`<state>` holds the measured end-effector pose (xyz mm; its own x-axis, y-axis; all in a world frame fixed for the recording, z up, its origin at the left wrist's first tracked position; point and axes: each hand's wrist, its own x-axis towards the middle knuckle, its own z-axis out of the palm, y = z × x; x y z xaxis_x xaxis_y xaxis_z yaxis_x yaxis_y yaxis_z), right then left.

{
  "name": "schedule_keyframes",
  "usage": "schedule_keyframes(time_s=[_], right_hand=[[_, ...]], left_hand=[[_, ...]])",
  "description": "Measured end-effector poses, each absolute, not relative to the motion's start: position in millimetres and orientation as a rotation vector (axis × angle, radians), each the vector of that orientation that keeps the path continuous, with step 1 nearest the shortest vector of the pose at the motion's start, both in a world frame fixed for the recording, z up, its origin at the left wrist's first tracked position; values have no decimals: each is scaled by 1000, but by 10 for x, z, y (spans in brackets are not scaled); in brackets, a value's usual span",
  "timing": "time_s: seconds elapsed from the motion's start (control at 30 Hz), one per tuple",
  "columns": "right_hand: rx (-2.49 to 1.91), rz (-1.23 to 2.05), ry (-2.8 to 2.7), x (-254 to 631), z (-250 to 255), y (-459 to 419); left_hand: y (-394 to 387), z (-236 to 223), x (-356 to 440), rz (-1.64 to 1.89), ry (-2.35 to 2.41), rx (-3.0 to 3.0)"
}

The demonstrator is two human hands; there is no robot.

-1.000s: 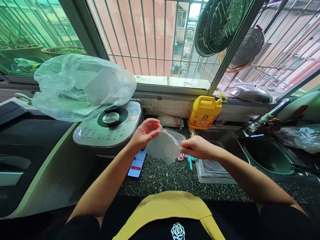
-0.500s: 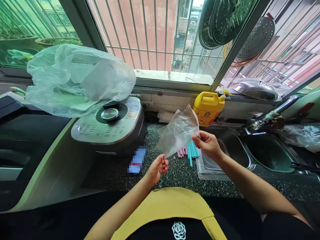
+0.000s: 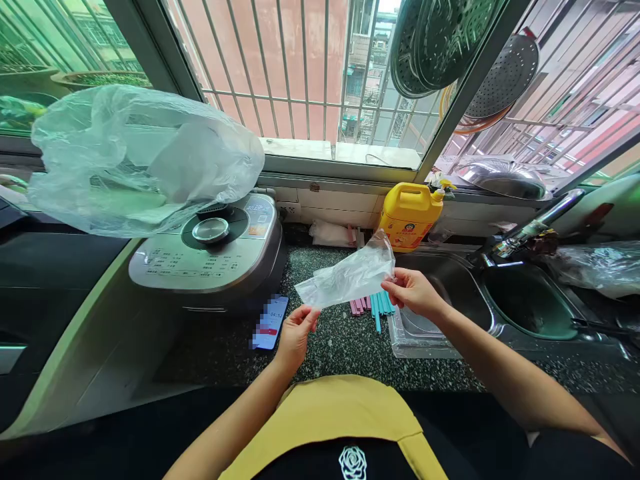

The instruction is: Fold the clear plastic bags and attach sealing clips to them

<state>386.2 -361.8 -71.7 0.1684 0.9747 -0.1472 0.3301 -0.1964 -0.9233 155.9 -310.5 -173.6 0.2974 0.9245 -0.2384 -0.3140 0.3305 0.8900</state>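
Note:
A clear plastic bag (image 3: 350, 277) is stretched between my two hands above the dark speckled counter. My left hand (image 3: 296, 333) pinches its lower left corner between thumb and fingers. At the bag's right end, my right hand (image 3: 413, 290) grips the edge the same way. Behind and below the bag lie several pink strips (image 3: 360, 306) and several turquoise strips (image 3: 381, 307), partly covered by it. Left of my left hand, a phone (image 3: 271, 323) rests on the counter with its screen lit.
A rice cooker (image 3: 210, 260) stands at the left, with a large translucent plastic bag (image 3: 150, 160) over its back. A yellow jug (image 3: 411, 217) sits by the wall. The double sink (image 3: 530, 300) and faucet (image 3: 540, 227) are at the right. Barred windows run along the back.
My left hand has moved left and slightly up, pulling the bag longer and flatter. My right hand keeps hold of its end. The whole view has shifted a little.

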Motion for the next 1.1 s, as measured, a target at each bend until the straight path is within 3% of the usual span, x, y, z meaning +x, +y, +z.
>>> schedule_keyframes(time_s=[0.23, 0.43, 0.63, 0.87, 1.1], right_hand=[[-1675, 1036, -1186, 3881, -686, -3665], [-1669, 1110, -1217, 3827, -703, -3640], [-1767, 1079, -1379, 3947, -694, -3630], [-1698, 700, -1407, 4015, -784, -3642], [-1617, 826, -1367, 3863, -809, -3619]], left_hand=[[-3020, -1743, 1339, 791, 886, 1008], [-2942, -1670, 1482, 358, 824, 810], [-2862, -1640, 1514, 630, 897, 738], [-2776, -1641, 1400, 770, 940, 767], [-2751, -1626, 1413, 804, 1036, 786]])
